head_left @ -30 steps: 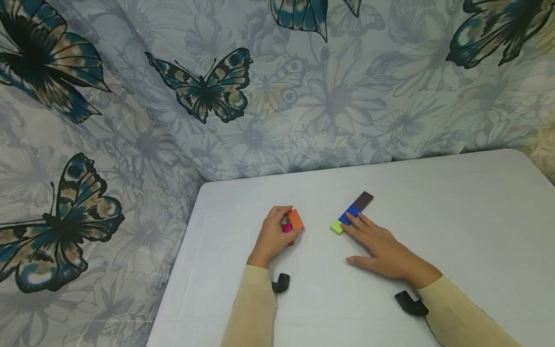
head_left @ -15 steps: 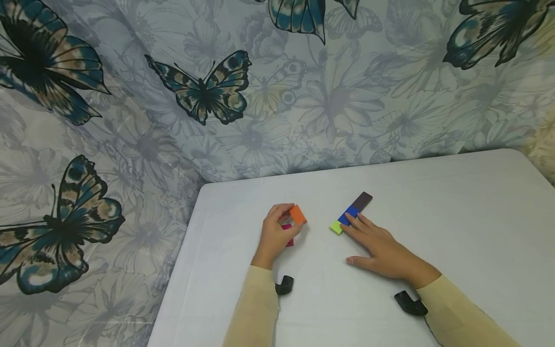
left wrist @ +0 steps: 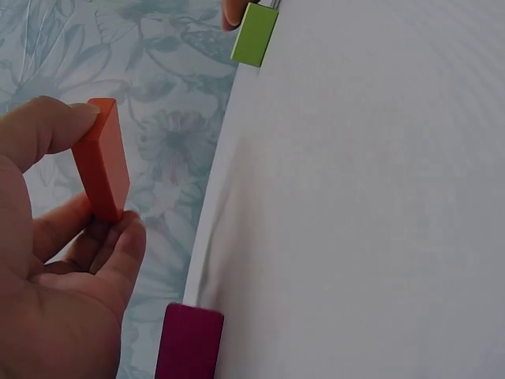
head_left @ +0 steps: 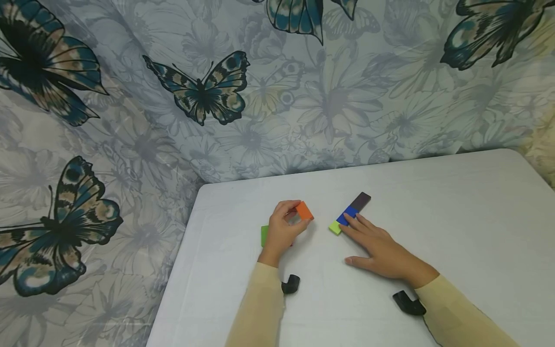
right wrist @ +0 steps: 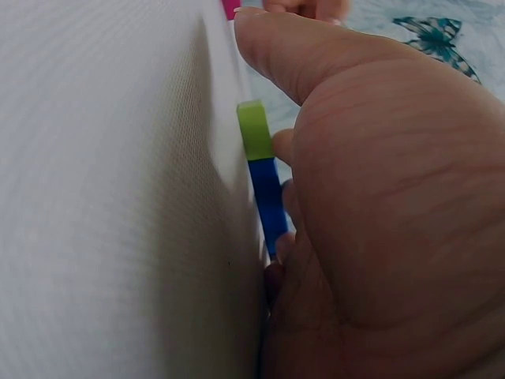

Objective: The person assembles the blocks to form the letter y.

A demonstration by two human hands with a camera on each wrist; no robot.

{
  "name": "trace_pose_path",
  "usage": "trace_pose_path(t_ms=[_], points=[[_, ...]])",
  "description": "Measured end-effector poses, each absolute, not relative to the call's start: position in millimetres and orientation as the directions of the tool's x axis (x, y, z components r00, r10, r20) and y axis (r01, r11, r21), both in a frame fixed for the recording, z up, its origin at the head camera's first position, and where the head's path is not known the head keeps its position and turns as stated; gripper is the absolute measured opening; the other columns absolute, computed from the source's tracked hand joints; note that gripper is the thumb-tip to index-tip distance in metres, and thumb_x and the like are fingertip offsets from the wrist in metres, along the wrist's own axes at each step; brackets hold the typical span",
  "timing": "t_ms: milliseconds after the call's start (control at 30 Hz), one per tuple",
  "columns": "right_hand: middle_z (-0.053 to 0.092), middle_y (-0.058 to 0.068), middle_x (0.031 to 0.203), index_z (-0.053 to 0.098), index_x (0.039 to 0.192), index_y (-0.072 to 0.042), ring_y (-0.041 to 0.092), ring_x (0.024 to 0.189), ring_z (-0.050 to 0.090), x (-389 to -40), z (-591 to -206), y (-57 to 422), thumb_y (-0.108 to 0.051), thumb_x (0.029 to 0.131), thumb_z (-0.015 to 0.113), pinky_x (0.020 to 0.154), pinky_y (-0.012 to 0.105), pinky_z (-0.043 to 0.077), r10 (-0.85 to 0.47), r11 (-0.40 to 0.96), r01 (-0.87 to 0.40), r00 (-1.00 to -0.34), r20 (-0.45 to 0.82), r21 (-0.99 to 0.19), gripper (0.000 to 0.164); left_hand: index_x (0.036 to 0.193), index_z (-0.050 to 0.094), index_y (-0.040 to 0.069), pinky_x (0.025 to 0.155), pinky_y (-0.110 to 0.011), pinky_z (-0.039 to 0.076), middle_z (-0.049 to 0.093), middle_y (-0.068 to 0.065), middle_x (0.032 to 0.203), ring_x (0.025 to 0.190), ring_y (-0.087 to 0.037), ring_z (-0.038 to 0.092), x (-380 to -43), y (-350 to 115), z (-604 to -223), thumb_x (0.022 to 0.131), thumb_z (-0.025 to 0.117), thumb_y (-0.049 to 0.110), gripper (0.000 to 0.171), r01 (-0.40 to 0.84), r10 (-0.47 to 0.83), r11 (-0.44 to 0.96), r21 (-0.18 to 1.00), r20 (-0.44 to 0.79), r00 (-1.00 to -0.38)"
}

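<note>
My left hand [head_left: 283, 233] pinches a flat orange block [head_left: 305, 210] between thumb and fingertips. In the left wrist view the orange block [left wrist: 104, 162] stands on edge in that grip, raised off the white table. To its right, a lime green block [head_left: 334, 228], a blue block [head_left: 347, 216] and a dark brown block [head_left: 361, 201] lie end to end in a slanted row. My right hand [head_left: 381, 248] is spread flat, its fingertips resting on the blue and lime blocks, thumb held apart.
A green block [head_left: 264, 236] shows left of my left hand on the white table [head_left: 455, 217]. A magenta block [left wrist: 189, 341] lies beneath that hand, mostly hidden from the head view. Black wrist mounts [head_left: 409, 303] jut from both sleeves. A butterfly-patterned cloth [head_left: 338, 106] hangs behind.
My left hand has lifted the orange block away from the magenta one and carried it right, toward the row, uncovering the green block. My right hand stays in place.
</note>
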State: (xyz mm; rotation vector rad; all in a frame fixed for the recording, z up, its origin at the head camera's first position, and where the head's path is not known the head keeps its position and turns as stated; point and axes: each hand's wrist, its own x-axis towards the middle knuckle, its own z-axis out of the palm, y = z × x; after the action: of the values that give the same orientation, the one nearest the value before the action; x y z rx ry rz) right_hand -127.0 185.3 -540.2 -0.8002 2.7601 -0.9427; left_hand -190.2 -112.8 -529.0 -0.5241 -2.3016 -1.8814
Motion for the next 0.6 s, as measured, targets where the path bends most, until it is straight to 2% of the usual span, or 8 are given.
trace_pose_path(t_ms=[400,600], points=[[0.023,0.014,0.178,0.04,0.171,-0.017,0.045,0.163,0.011,-127.6,-542.3,185.4,-0.059,0.1,0.074,0.118,0.076,0.023,-0.515,0.678,-0.438,-0.856,0.045,-0.59,0.089,0.136,0.07,-0.006,0.107,-0.034,0.052,0.064,-0.011,0.131,0.123,-0.024,0.065,-193.8,-90.6,-532.8,0.088,0.09,-0.002,0.052,0.283,0.148,0.231,0.931,0.254,-0.956],[0.023,0.013,0.178,0.041,0.17,-0.017,0.044,0.163,0.012,-128.0,-542.3,185.5,-0.06,0.1,0.074,0.118,0.076,0.024,-0.516,0.676,-0.445,-0.855,0.054,-0.587,0.089,0.138,0.069,-0.003,0.108,-0.028,0.05,0.062,-0.006,0.132,0.124,-0.018,0.064,-199.2,-81.9,-536.3,0.089,0.088,-0.001,0.053,0.257,0.165,0.311,0.915,0.214,-0.963]])
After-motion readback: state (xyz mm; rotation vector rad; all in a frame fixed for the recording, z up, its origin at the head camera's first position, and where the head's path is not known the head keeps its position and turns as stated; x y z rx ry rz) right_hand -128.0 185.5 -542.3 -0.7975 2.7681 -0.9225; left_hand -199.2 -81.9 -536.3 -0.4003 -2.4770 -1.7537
